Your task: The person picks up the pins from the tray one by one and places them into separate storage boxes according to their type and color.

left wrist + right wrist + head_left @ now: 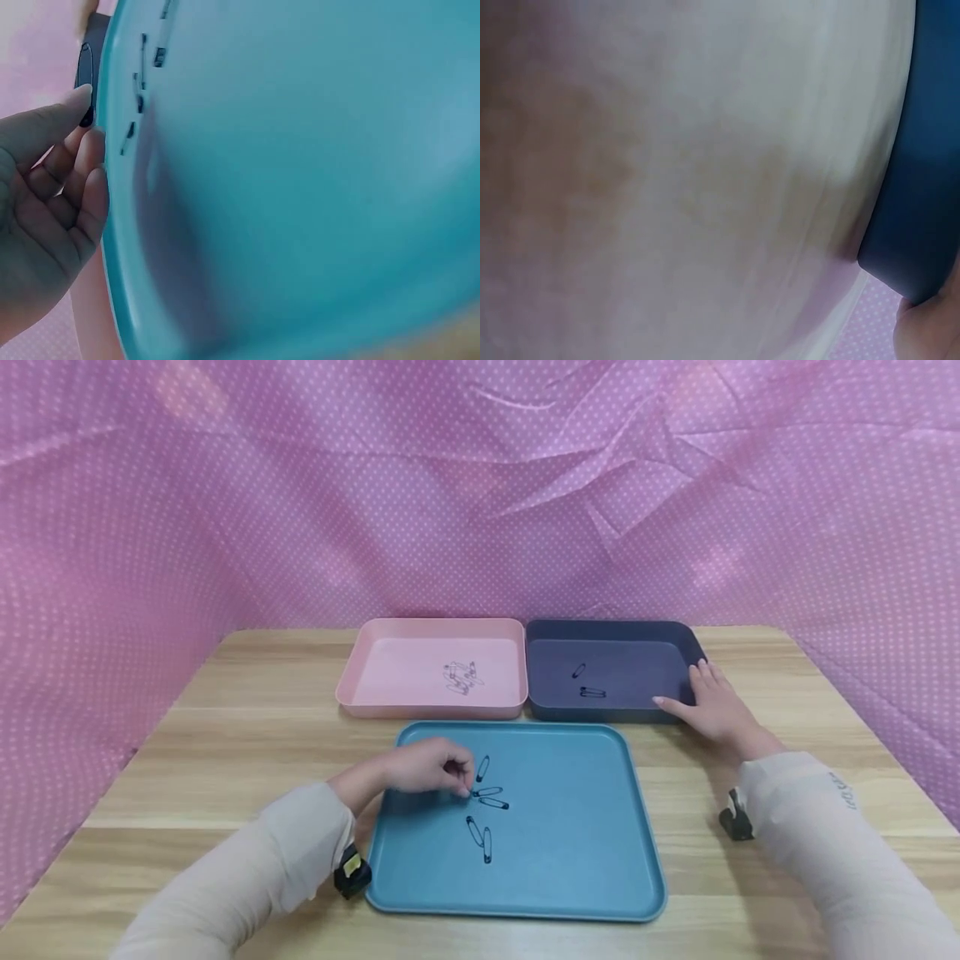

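My left hand (435, 766) is over the left part of the teal tray (570, 827). Its thumb and a finger pinch a black safety pin (86, 64), plain in the left wrist view. Several more safety pins (493, 803) lie loose on the tray close to those fingertips. At the front right corner of the dark blue tray (637, 670), my right hand (716, 706) rests on the rim with fingers spread. Only a small part of the right hand (926, 330) shows in the right wrist view, against the tray's corner.
The pink tray (397, 668), left of the dark blue one, holds a cluster of thin pins (461, 677). A few black safety pins (592, 692) lie in the dark blue tray. All three trays stand on a wooden table (262, 710), with a pink dotted cloth (450, 527) hanging behind.
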### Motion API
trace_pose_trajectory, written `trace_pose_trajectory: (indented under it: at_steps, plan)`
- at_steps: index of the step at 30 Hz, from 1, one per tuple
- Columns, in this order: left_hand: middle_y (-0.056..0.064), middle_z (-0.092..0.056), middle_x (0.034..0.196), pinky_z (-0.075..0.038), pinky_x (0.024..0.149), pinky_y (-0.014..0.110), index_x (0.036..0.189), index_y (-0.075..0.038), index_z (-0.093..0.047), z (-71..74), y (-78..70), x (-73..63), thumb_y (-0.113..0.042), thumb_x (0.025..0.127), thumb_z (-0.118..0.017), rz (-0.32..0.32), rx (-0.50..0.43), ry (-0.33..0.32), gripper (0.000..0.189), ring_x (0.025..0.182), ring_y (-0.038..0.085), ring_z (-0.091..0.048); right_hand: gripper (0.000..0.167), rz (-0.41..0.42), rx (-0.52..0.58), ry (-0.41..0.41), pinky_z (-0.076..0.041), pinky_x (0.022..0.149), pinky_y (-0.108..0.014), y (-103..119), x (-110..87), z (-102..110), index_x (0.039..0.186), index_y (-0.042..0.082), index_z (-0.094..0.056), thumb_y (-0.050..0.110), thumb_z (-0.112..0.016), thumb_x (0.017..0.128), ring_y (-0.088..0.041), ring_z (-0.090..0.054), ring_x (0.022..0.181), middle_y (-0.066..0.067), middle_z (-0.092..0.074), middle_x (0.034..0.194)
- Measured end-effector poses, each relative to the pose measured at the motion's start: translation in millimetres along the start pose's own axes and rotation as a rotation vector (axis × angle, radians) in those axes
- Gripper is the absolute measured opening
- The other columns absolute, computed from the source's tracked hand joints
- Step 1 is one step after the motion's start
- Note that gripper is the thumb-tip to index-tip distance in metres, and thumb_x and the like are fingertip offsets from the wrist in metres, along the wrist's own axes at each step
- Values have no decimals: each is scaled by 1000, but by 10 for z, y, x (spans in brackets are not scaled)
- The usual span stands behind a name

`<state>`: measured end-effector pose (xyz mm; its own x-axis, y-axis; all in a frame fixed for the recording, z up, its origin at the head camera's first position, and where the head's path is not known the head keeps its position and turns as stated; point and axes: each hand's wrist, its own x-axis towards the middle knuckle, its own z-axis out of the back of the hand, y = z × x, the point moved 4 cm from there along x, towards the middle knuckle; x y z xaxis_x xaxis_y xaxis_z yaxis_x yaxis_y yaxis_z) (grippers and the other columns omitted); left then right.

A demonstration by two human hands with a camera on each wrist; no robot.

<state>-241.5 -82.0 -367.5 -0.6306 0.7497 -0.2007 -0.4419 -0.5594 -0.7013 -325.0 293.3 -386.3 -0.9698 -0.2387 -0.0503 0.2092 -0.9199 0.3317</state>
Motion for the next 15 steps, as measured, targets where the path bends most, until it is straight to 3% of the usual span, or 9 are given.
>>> trace_pose_trajectory:
  at_steps: [7,15]
  plan:
    - [-5,-56,72,-43,61,24,75,-15,-57,91,-82,281,-10,80,-61,-65,-23,-37,7,66,9,-48,93,-2,-2,-32,-1,98,-53,-8,-33,-7,128,-19,-7,56,-39,83,-43,6,123,-37,2,133]
    - [-2,-57,78,-45,67,24,81,-8,-60,177,-128,544,-7,79,-61,-62,-98,-65,3,73,13,-51,94,-5,-5,-31,0,98,-54,56,-51,-60,128,-19,-6,56,-38,83,-45,4,123,-37,3,133]
